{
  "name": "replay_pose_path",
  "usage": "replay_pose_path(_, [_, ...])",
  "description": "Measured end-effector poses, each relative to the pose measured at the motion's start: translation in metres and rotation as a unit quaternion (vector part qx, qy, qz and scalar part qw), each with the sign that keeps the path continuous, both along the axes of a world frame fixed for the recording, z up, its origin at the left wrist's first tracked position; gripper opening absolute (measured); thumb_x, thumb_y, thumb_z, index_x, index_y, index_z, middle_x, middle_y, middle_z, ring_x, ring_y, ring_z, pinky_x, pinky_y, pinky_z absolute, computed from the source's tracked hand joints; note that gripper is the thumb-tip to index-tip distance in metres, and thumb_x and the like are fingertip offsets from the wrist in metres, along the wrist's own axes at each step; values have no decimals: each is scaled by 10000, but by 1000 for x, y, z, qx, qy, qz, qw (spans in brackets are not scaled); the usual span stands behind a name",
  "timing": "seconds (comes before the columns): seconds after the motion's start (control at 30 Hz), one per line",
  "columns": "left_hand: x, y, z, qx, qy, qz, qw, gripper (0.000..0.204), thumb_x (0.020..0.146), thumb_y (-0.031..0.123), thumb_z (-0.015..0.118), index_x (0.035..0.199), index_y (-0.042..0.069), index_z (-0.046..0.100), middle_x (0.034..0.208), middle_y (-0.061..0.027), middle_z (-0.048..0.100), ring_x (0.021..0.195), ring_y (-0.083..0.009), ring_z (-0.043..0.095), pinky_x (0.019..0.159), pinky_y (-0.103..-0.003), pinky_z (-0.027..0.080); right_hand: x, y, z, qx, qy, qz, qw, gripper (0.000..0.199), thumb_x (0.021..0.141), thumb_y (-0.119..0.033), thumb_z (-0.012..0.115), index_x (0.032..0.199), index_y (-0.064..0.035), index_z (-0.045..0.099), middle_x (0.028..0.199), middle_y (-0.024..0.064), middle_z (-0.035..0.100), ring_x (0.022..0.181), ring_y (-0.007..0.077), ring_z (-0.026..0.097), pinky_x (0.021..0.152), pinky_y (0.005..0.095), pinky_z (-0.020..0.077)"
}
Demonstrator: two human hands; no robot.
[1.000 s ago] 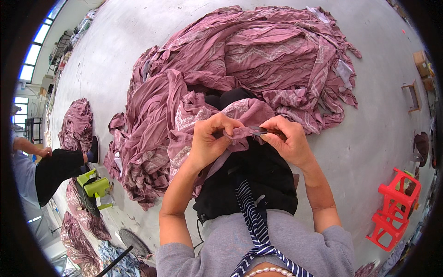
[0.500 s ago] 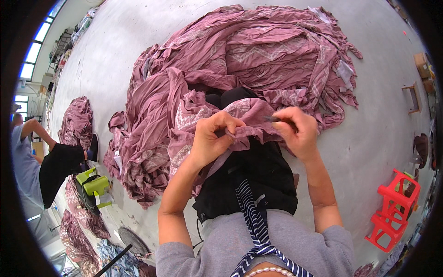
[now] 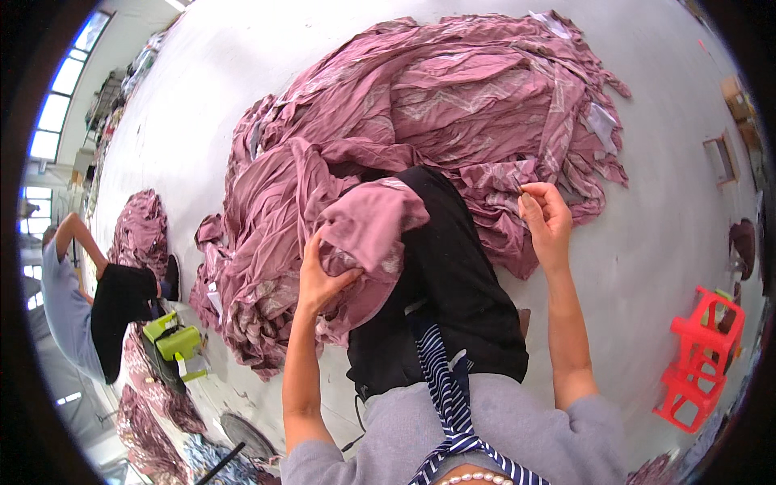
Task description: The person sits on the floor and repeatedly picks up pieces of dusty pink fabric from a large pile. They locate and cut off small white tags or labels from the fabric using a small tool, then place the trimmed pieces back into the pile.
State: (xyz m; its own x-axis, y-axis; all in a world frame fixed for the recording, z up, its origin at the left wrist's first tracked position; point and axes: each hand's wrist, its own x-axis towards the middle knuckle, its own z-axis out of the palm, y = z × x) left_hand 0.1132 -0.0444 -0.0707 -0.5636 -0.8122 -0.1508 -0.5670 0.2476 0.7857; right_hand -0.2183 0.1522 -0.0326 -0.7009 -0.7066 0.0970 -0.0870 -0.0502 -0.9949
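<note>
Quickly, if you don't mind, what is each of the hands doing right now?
Left hand: closed, gripping the mauve cloth on the lap.
Right hand: fingertips pinched at the cloth's edge; anything between them is too small to tell.

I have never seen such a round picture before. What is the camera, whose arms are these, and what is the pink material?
The camera sits on a person's head and looks down, so the picture bends at its rim. The two bare arms from the lower edge are that person's own. The left hand grips a bunched piece of mauve-pink cloth over the lap, which a black garment covers. The right hand pinches something small at the edge of the big pile of the same cloth on the pale floor. A red plastic stool stands to the right. Another person is crouched at far left.
</note>
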Motion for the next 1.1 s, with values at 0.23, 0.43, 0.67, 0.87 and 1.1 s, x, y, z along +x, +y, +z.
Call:
replay_pose_path(0.23, [55,-16,38,-124,-72,-49,988,521,607,-32,621,1127,-5,602,1022,-134,658,984,-210,617,890,-305,458,-39,11,-74,58,-30,-64,996,208,946,-218,579,923,-12,576,711,-21,539,632,34,474,570,195,391])
replay_pose_path(0.43, [318,-108,181,-472,-219,204,829,405,712,63,634,1117,40,637,1003,-136,677,934,-268,642,852,-347,491,-86,52,-200,232,39,-138,962,329,880,-297,662,999,3,594,765,21,620,673,73,558,612,226,449])
replay_pose_path(0.67, [566,-18,227,-339,-473,394,711,405,807,283,665,1122,30,646,979,-137,687,861,-255,649,790,-347,509,-32,18,-237,360,215,189,888,683,680,-240,784,1279,-106,482,1239,144,556,928,307,633,803,398,503])
replay_pose_path(0.87, [391,-59,54,-158,-215,286,920,354,823,261,705,1060,1,668,866,-83,687,784,-135,616,741,-290,495,-107,60,-267,387,57,-17,920,250,749,-196,694,907,-8,643,724,107,648,685,255,635,624,393,507])
replay_pose_path(1.1, [146,-64,48,-151,-64,145,976,200,851,100,668,1024,-1,674,874,-43,686,796,-99,625,705,-241,501,-175,33,-4,-112,-244,-135,954,86,845,-156,665,852,-128,584,643,-67,495,462,51,415,386,210,308])
